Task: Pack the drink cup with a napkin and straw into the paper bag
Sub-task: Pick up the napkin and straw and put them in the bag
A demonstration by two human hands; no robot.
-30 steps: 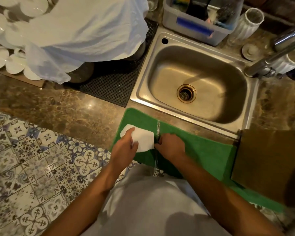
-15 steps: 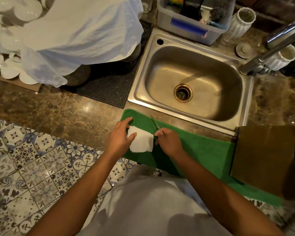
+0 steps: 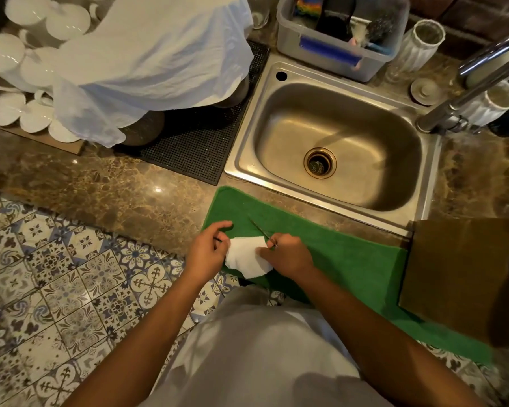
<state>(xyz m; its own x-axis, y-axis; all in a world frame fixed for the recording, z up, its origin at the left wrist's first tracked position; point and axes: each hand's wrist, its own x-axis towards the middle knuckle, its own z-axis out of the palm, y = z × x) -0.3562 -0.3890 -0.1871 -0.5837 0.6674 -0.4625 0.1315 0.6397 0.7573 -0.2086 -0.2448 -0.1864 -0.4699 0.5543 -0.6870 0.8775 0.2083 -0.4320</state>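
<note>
The person is at the stage of putting the napkin and straw together; no drink cup shows in this view, and packing has not begun.

Farthest left, the left hand (image 3: 207,249) hovers over the near left corner of the green mat (image 3: 350,259), fingers curled and pinching the napkin's left edge; a thin dark tip pokes out between its fingers, probably one end of the straw. Next comes the napkin (image 3: 247,255), a white, loosely folded piece held between both hands just above the mat, close to the counter's front edge. Its long axis runs from upper left to lower right, with the loose lower corner hanging toward the person.

The right hand (image 3: 287,254) is closed on the napkin's right edge and also grips the straw (image 3: 257,226), a thin clear stick. The straw slants up and to the left from that hand, its free end pointing over the mat toward the sink (image 3: 247,136).

At far right, the brown paper bag (image 3: 459,277) lies flat on the mat.

The next move probably calls for wrapping or gathering the napkin around the straw into one hand, freeing the other hand to open the bag.
</note>
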